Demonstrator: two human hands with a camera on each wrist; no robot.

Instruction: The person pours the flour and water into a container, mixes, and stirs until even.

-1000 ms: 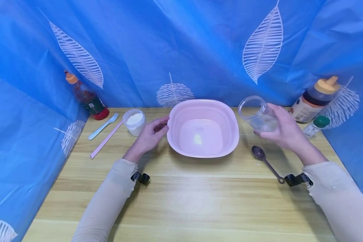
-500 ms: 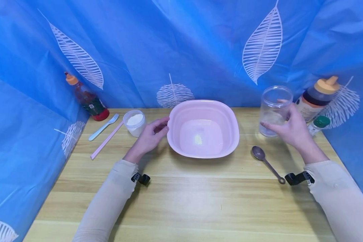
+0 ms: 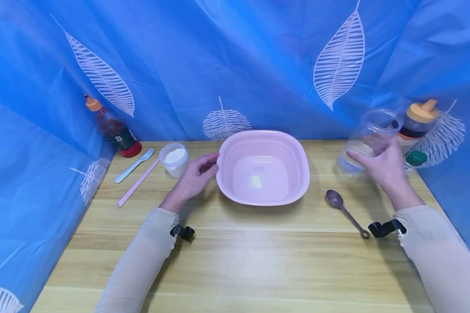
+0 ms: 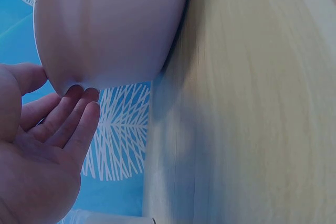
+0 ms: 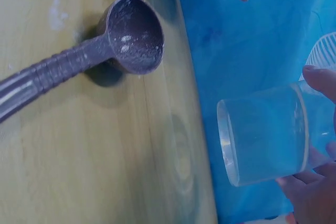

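My left hand [image 3: 196,176] holds the left rim of a pink plastic basin [image 3: 263,198]. In the left wrist view the thumb lies at the rim's edge and the fingers [image 4: 79,119] reach under its lip. My right hand [image 3: 389,167] grips a clear plastic jar [image 3: 354,150], which leans to the right in the head view. The right wrist view shows the jar [image 5: 262,135] see-through, its bottom end facing the wooden table. Nearer me lies a dark brown measuring spoon [image 3: 334,198]; its bowl [image 5: 134,35] carries pale residue.
Left of the basin stand a jar of white powder [image 3: 175,161], a pale blue fork [image 3: 134,166], a pink stick [image 3: 138,182] and a red sauce bottle [image 3: 121,134]. Behind my right hand are a yellow-capped bottle [image 3: 417,121] and a green-capped shaker [image 3: 416,158]. Blue cloth hangs behind.
My right hand has carried the clear jar rightward from beside the basin. The jar has swung from leaning left, through upright, to leaning right. My left hand has stayed at the basin.
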